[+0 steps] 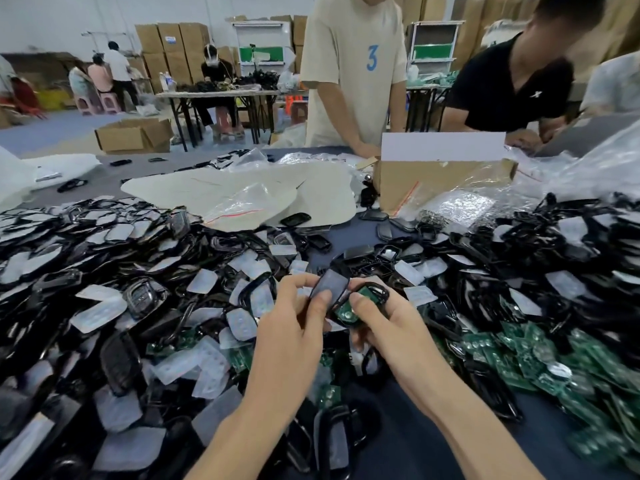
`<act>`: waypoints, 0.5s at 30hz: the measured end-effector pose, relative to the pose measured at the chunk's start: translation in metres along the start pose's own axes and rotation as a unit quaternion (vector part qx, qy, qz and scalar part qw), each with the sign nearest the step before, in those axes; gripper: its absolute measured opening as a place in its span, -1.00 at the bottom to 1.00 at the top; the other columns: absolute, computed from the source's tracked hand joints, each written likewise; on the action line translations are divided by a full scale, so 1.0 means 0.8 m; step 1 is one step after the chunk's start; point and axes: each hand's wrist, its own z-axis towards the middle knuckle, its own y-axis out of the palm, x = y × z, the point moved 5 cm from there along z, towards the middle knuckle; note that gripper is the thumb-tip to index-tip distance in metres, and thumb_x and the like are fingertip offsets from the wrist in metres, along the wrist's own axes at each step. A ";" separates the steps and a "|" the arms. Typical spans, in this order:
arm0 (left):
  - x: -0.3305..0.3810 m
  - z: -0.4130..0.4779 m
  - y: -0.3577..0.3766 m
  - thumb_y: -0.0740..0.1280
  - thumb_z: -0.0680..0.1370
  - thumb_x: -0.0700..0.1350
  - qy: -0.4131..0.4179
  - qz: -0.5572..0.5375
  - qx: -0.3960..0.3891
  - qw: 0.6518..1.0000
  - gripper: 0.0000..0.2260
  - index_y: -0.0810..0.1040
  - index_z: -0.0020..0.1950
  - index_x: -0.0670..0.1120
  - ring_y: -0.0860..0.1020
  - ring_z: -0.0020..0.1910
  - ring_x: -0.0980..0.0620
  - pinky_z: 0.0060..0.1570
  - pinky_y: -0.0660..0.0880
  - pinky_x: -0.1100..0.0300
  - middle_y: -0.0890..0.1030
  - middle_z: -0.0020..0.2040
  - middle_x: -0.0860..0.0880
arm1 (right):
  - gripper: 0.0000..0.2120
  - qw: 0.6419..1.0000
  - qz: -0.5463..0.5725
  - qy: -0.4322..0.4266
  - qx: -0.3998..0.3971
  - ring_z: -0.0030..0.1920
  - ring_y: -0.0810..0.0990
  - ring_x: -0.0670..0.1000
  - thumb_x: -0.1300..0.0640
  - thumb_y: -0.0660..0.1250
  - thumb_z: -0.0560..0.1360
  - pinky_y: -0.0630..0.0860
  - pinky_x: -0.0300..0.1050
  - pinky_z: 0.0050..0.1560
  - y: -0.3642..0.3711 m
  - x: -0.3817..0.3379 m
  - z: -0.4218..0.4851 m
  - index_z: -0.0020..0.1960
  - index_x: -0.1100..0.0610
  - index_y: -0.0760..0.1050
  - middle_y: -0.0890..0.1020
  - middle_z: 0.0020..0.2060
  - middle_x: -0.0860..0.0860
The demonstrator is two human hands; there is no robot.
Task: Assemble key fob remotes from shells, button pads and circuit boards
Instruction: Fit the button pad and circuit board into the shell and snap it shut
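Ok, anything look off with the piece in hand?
Nothing stands out. The left hand holds a dark cover tilted beside the shell in the right hand, with a green circuit board showing inside it.

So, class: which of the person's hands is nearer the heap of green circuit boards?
Right. The right hand is just left of the heap of green circuit boards; the left hand lies farther left, beyond it.
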 end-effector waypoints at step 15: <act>0.004 -0.003 -0.004 0.22 0.61 0.14 0.022 0.078 -0.016 0.997 -0.93 0.36 0.06 0.24 0.56 -0.41 0.08 -0.36 0.50 -0.03 0.63 -0.30 0.11 | -0.89 0.997 -0.030 -0.013 -0.064 -0.30 0.61 -0.08 -0.07 0.39 0.55 0.59 -0.22 -0.21 0.013 -0.008 -0.010 0.03 -0.11 0.65 0.71 -0.19 -0.05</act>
